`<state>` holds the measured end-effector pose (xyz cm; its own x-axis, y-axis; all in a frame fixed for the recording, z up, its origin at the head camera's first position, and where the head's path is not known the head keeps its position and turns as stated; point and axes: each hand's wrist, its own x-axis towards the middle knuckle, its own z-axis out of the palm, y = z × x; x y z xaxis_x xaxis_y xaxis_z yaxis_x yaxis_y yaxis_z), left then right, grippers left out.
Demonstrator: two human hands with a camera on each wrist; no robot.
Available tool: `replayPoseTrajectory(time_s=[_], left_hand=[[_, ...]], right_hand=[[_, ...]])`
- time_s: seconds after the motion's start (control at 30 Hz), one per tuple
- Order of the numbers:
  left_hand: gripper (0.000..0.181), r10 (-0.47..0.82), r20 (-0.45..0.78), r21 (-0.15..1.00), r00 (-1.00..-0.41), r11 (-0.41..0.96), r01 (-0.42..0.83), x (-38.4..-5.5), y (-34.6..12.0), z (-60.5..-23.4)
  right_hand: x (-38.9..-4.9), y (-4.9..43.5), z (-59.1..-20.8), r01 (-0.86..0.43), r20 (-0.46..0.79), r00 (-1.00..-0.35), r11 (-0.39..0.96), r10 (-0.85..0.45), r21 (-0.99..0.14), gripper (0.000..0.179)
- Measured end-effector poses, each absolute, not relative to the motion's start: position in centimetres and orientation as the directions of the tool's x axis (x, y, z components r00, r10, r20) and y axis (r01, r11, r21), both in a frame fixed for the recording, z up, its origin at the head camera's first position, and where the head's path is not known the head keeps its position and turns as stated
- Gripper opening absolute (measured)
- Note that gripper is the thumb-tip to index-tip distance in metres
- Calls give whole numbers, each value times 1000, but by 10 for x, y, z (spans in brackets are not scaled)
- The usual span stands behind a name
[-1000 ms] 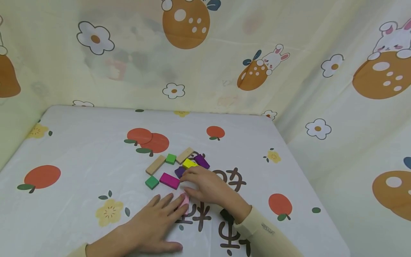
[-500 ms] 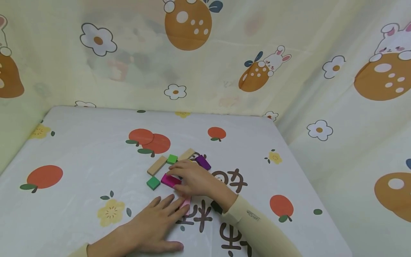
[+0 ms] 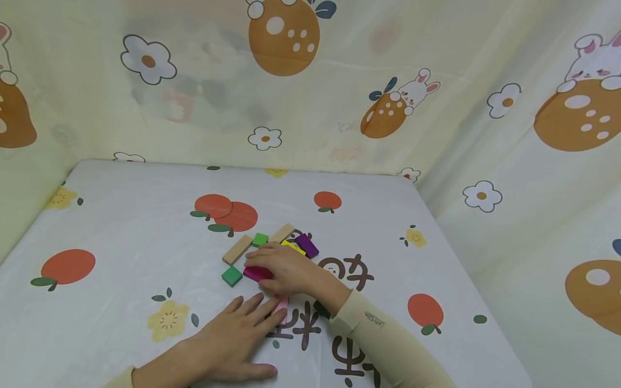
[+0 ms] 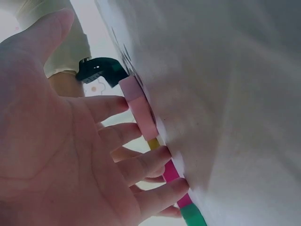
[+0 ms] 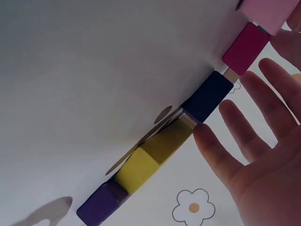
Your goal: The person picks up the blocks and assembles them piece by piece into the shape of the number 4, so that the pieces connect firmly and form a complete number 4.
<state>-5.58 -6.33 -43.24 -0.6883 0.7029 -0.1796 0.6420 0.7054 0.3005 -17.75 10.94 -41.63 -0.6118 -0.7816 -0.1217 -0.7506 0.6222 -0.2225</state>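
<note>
My left hand [image 3: 237,339] lies flat with fingers spread, its fingertips touching a pink block [image 3: 281,311]. In the left wrist view the pink block [image 4: 138,108] stands against those fingertips. My right hand [image 3: 291,272] arches over a magenta block [image 3: 257,274], the thumb by its near end and the fingers reaching across its far side. A dark blue block [image 5: 209,96] is hidden under this hand in the head view; the right wrist view has the loosely extended fingers beside it. Past the hand's back edge lie a yellow block [image 3: 293,248] and a purple block [image 3: 307,245].
Left of the right hand is a dark green block [image 3: 232,276]. Behind it, two plain wooden blocks [image 3: 237,250] flank a bright green block [image 3: 260,240]. The white tablecloth [image 3: 136,215] has printed fruit and flowers, and a patterned curtain [image 3: 204,145] hangs behind the table.
My right hand has moved left from beside the yellow block to over the magenta block, covering the dark blue one. The yellow block shows again after being mostly covered. The left hand stays put.
</note>
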Motion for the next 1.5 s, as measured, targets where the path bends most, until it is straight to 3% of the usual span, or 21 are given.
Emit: replayPoseTrajectory(time_s=[0.17, 0.6, 1.5], left_hand=[[98, 706, -183, 321, -684, 701, 637, -56, -63, -431], [98, 710, -165, 316, -685, 696, 645, -55, -63, -430], [97, 704, -198, 295, -683, 707, 643, -55, -62, -432]], right_hand=[[-178, 109, -416, -744, -146, -617, 633, -774, -214, 52], [-177, 110, -415, -742, -198, -600, 632, -775, -223, 68], [-173, 113, -410, -746, -117, -617, 625, -778, -230, 60]])
